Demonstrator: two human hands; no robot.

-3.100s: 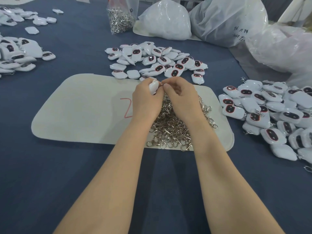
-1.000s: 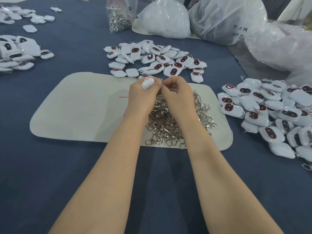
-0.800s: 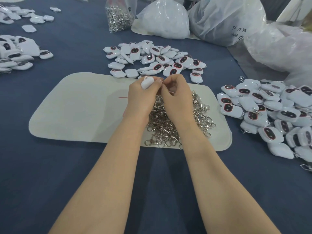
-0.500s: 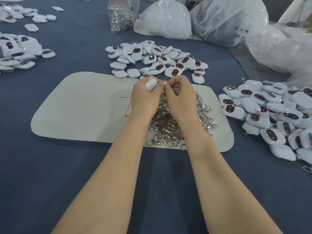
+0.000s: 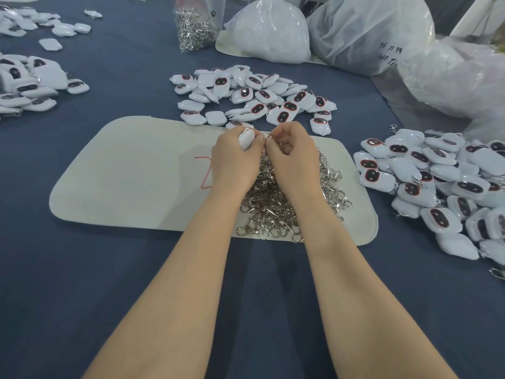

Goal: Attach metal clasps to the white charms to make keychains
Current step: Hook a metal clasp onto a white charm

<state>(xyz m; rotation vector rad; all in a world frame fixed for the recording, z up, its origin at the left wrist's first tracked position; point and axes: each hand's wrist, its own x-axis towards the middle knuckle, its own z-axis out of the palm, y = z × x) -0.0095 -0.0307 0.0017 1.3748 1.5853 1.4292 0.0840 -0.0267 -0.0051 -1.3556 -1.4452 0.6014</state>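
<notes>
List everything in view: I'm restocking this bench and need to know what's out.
table: one, dark blue, under everything
mat: one, cream with a red mark, centre
clasp pile: many, silver, on the mat's right part
clasp bag: one, clear, far centre
far charm pile: many, white with dark faces, beyond the mat
right charm pile: many, white, right edge
left charm piles: many, white, left edge
plastic bags: several, whitish, far right
held charm: one, white, above the mat
held clasp: one, silver, mostly hidden
left hand: grips held charm
right hand: pinches held clasp
</notes>
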